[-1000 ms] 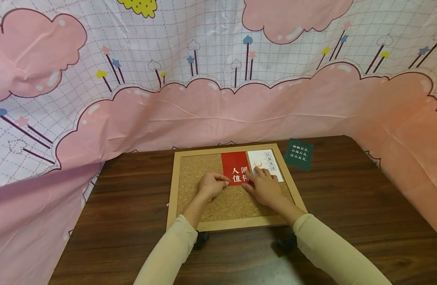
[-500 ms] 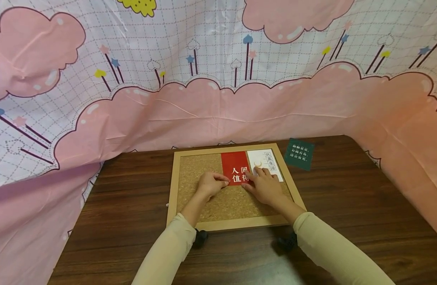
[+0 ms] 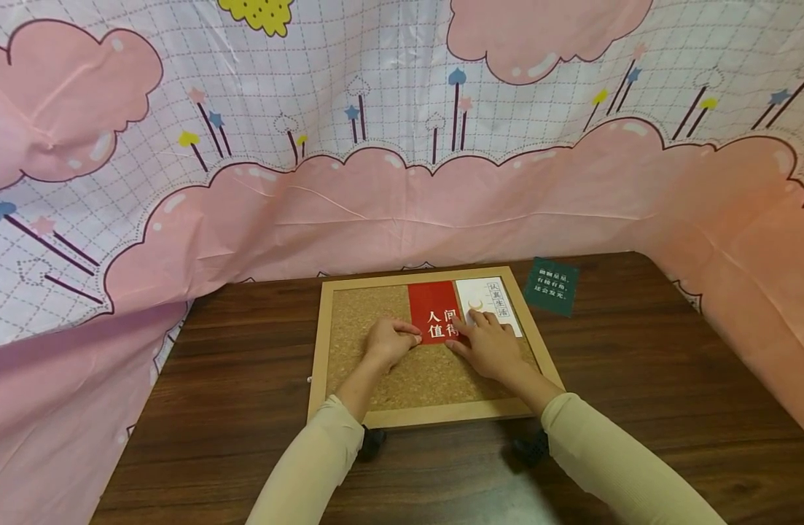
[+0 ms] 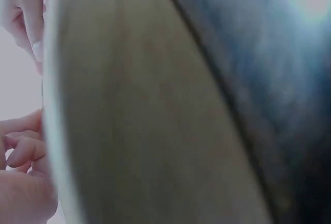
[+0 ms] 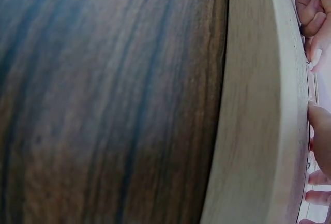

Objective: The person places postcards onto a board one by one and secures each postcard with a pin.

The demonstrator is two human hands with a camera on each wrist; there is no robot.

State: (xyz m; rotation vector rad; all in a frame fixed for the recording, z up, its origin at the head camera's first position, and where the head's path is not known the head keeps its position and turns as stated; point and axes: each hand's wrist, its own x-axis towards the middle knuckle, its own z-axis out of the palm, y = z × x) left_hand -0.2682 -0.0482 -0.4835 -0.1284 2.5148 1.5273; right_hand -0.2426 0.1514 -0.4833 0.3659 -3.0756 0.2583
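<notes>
My left hand (image 3: 388,343) pinches with thumb and index finger at the lower left corner of a red card (image 3: 431,297) with white characters. Whether something small sits between the fingertips is hidden. My right hand (image 3: 492,346) rests with spread fingers over the red card's lower right corner and a white card (image 3: 470,288) with a crescent moon, covering part of both. Both cards lie side by side on a wood-framed cork board (image 3: 362,313). In the right wrist view, the left fingers (image 5: 316,45) and right fingers (image 5: 320,131) show only at the right edge.
A dark green card (image 3: 551,286) with white characters lies on the brown wooden table (image 3: 244,350), right of the board. Dark objects (image 3: 531,446) show near the sleeves below the board. A patterned pink cloth (image 3: 402,197) hangs behind the table.
Both hands and the cards keep their places on the board. Only the head view shifts very slightly.
</notes>
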